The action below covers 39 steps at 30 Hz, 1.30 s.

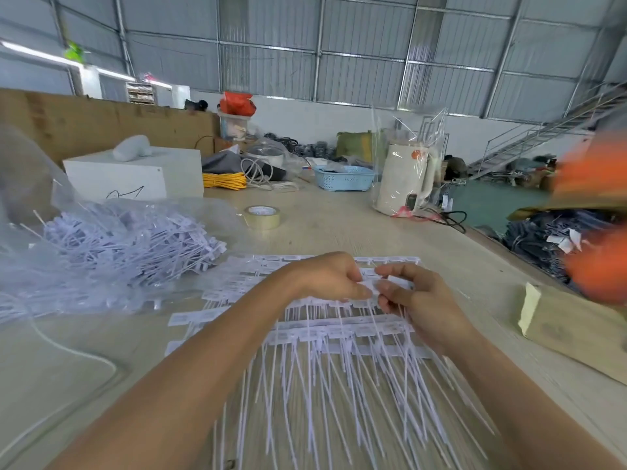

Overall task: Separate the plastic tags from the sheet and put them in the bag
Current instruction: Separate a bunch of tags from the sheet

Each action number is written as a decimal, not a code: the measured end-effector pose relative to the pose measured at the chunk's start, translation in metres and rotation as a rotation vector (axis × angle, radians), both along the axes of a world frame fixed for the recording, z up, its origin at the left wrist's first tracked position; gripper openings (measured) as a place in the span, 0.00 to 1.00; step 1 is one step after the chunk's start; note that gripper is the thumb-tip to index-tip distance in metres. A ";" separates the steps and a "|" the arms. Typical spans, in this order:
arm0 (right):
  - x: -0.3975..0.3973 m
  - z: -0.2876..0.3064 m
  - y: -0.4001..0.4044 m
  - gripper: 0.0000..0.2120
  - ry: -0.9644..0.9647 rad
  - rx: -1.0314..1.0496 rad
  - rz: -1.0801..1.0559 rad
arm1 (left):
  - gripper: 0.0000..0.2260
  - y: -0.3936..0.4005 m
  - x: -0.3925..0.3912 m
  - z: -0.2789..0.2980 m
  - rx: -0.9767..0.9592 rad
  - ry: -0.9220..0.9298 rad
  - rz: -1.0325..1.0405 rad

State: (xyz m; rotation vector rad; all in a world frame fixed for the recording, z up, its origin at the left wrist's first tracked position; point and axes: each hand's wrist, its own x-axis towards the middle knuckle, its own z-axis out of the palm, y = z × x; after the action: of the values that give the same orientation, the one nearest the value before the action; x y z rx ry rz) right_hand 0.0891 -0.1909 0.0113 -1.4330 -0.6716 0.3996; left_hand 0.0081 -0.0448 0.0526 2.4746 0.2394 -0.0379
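Pale wood-grain bench [339, 228] carries tag sheets [339, 334] centre, bag [112, 245] left, tape roll [263, 217], kettle [403, 178], blue basket [344, 178] upper centre.

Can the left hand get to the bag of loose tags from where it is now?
Probably yes. The left hand is pinching a tag on the sheet, and the bag lies to its left on the same table, with nothing standing between them. It would need to let go first.

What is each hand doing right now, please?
Left hand: pinching a plastic tag on the sheet.
Right hand: pinching the same tag.
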 end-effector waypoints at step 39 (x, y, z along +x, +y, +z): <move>0.007 0.018 -0.007 0.05 0.507 0.151 0.068 | 0.12 -0.005 -0.005 0.010 -0.025 0.159 0.046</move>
State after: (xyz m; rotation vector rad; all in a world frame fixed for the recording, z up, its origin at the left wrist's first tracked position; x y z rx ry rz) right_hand 0.0965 -0.1977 0.0291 -1.1060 -0.3291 0.7198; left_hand 0.0029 -0.0496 0.0626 2.4426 0.3612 -0.2170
